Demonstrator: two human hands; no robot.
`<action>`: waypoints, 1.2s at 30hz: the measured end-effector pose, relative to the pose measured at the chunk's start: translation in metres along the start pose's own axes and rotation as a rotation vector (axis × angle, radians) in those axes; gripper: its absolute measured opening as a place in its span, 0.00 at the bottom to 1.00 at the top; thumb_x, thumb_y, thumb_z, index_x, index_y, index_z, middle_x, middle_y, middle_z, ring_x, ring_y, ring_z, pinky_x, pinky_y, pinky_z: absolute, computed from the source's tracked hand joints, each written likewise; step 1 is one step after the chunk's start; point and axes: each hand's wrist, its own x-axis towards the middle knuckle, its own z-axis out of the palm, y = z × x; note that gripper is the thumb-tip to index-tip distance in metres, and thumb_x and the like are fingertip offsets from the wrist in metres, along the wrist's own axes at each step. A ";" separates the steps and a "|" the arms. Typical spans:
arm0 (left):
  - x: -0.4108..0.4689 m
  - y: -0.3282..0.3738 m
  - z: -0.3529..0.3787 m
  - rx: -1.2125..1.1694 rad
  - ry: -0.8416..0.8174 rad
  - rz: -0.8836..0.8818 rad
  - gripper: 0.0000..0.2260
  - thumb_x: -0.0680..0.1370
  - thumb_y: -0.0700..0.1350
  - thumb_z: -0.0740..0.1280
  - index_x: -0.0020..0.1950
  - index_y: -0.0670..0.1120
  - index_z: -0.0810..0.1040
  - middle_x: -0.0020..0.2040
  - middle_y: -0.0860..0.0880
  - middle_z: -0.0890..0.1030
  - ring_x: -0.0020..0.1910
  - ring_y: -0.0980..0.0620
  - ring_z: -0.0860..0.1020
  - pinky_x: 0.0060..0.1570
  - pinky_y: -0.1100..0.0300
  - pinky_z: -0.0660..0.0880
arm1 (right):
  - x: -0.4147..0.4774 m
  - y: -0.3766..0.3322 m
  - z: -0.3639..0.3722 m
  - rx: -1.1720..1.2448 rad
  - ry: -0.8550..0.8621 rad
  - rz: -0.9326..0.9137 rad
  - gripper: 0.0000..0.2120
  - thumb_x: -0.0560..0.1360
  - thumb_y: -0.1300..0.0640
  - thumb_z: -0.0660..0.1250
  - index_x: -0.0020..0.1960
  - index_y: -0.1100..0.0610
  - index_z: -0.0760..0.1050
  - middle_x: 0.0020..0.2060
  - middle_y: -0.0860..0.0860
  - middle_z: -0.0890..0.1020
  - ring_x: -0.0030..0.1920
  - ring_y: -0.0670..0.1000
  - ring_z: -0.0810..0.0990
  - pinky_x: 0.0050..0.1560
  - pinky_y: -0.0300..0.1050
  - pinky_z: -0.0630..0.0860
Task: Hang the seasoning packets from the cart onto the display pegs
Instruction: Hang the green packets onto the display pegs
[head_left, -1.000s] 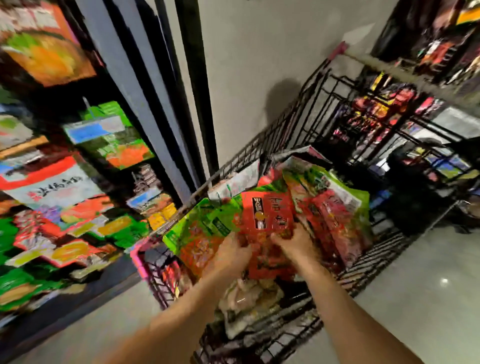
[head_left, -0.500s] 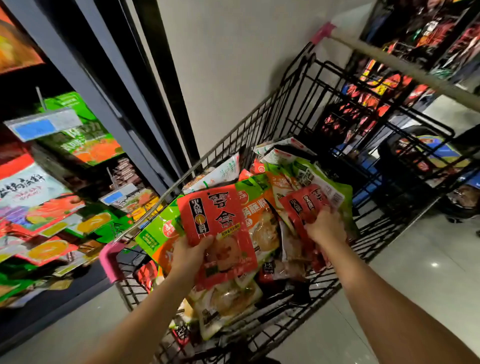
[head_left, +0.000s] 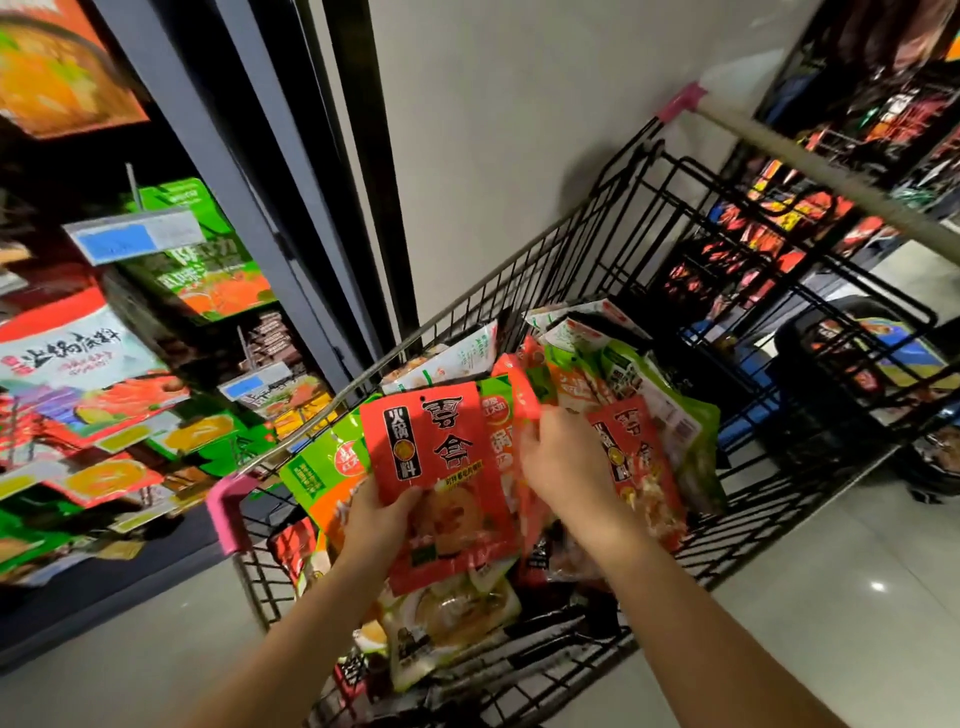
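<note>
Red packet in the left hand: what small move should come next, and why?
Probably swing the left hand leftward toward the display pegs. Its grip holds the red packet clear above the cart, top edge free, while the right hand is busy among the other packets; whether it grips one is unclear.

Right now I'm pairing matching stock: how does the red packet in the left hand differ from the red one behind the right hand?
The held red packet is raised, front in plain view; the piled red packet stands in the cart, partly hidden by the right hand. The left hand grips the held one's lower edge; whether the right hand grips the piled one is unclear. Both bear the same red print.
</note>
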 end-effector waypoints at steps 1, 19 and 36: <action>-0.002 0.002 -0.001 -0.028 0.006 -0.002 0.12 0.82 0.46 0.69 0.65 0.50 0.77 0.57 0.46 0.85 0.48 0.49 0.84 0.48 0.53 0.79 | -0.003 -0.015 0.011 0.083 -0.026 -0.006 0.13 0.84 0.52 0.62 0.52 0.61 0.79 0.39 0.51 0.81 0.38 0.54 0.82 0.36 0.48 0.79; 0.012 -0.009 0.002 -0.117 0.034 -0.075 0.18 0.72 0.44 0.80 0.59 0.49 0.80 0.49 0.47 0.87 0.45 0.44 0.87 0.49 0.42 0.83 | 0.035 0.158 0.030 -0.069 -0.152 0.447 0.47 0.65 0.36 0.79 0.74 0.53 0.63 0.65 0.56 0.77 0.63 0.62 0.79 0.61 0.58 0.78; 0.009 -0.012 -0.001 -0.174 -0.015 -0.021 0.19 0.71 0.45 0.80 0.60 0.49 0.80 0.49 0.49 0.87 0.46 0.45 0.87 0.50 0.42 0.83 | -0.006 -0.004 0.001 -0.030 0.022 -0.202 0.18 0.81 0.48 0.62 0.37 0.57 0.76 0.29 0.50 0.76 0.31 0.54 0.76 0.33 0.48 0.73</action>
